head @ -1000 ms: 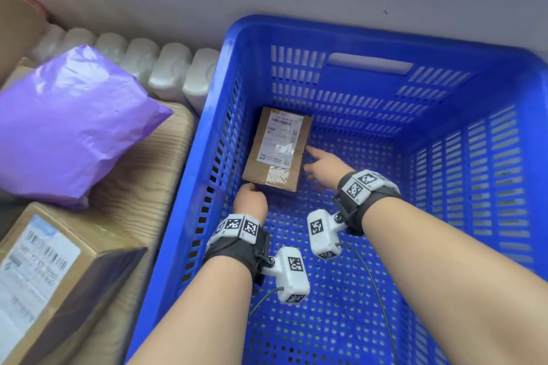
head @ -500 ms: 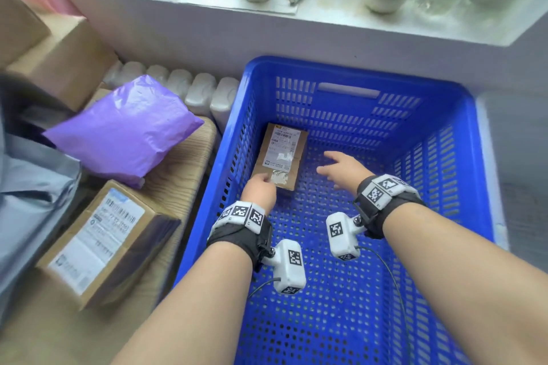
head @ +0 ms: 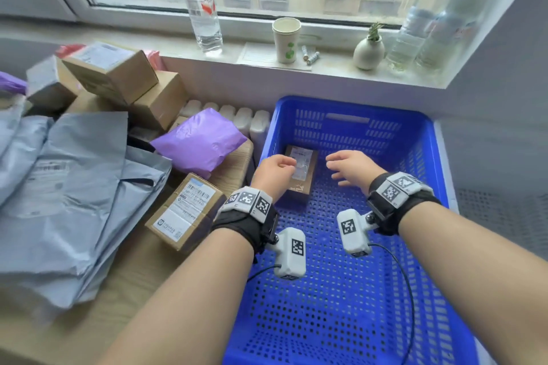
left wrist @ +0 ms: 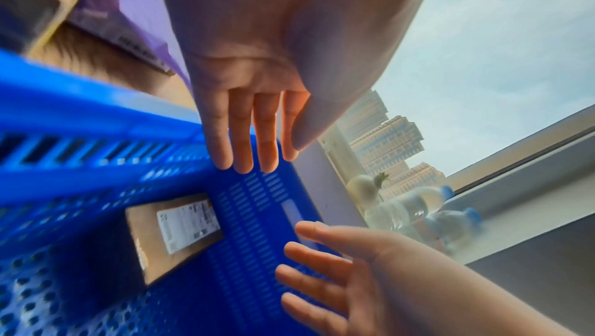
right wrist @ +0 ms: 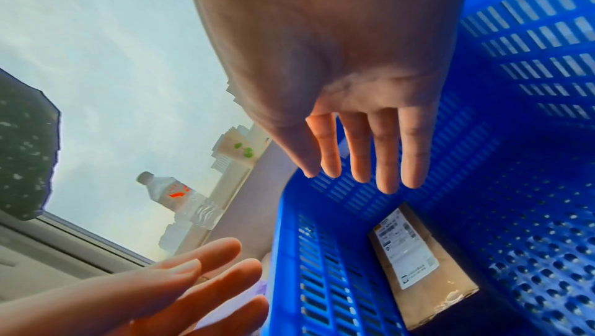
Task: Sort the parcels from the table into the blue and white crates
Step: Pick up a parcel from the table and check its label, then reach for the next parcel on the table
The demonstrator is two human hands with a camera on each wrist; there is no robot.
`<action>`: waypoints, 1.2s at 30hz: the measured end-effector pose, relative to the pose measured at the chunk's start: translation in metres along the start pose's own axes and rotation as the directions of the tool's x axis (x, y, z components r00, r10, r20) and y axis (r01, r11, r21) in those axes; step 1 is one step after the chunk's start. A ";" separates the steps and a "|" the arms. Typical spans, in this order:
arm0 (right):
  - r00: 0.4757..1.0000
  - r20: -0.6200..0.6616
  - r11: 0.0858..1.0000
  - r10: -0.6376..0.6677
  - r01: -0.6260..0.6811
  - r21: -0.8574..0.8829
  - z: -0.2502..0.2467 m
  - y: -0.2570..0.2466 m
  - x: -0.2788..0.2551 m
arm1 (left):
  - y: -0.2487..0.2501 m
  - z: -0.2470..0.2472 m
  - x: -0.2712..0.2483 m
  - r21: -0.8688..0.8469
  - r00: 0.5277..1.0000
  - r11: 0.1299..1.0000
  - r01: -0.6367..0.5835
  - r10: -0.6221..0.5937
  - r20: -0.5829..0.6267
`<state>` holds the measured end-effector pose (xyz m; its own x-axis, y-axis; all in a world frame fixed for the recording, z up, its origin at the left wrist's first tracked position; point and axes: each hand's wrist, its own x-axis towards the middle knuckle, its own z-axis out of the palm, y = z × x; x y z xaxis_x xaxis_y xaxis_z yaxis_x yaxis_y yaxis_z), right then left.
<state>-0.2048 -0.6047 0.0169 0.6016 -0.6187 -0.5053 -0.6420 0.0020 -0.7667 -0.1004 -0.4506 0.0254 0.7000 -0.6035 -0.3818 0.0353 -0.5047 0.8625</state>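
Note:
A small brown cardboard parcel point(head: 302, 175) with a white label lies flat on the floor of the blue crate point(head: 350, 107), near its far left corner; it also shows as parcel point(left wrist: 173, 234) and parcel point(right wrist: 418, 265). My left hand point(head: 274, 170) hovers above the parcel's left side, fingers relaxed and holding nothing. My right hand point(head: 348, 167) hangs to the parcel's right, fingers spread and empty. Both hands are raised above the crate, apart from the parcel. The left hand point(left wrist: 254, 138) and right hand point(right wrist: 364, 148) show straight fingers.
On the wooden table point(head: 124, 281) to the left lie grey mailers point(head: 68, 192), a purple mailer point(head: 201, 142), a labelled box point(head: 186, 210) and stacked boxes point(head: 118, 74). A water bottle point(head: 201, 6), paper cup point(head: 286, 38) and small vase point(head: 369, 52) stand on the sill.
Both hands have let go of the parcel and lifted up out of the crate. The head view has pulled back and up, bringing the table pile and window sill into sight.

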 end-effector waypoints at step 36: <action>0.992 0.028 0.992 0.124 -0.125 0.020 0.299 -0.028 -0.089 | -0.173 -0.227 -0.043 0.370 0.974 0.904 0.215 -0.226 -0.013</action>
<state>-0.0984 -0.3145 -0.0352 0.5301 -0.5917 -0.6073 -0.7022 0.0951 -0.7056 0.0247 -0.1973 -0.0322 0.6833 -0.4655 -0.5624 -0.0814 -0.8141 0.5749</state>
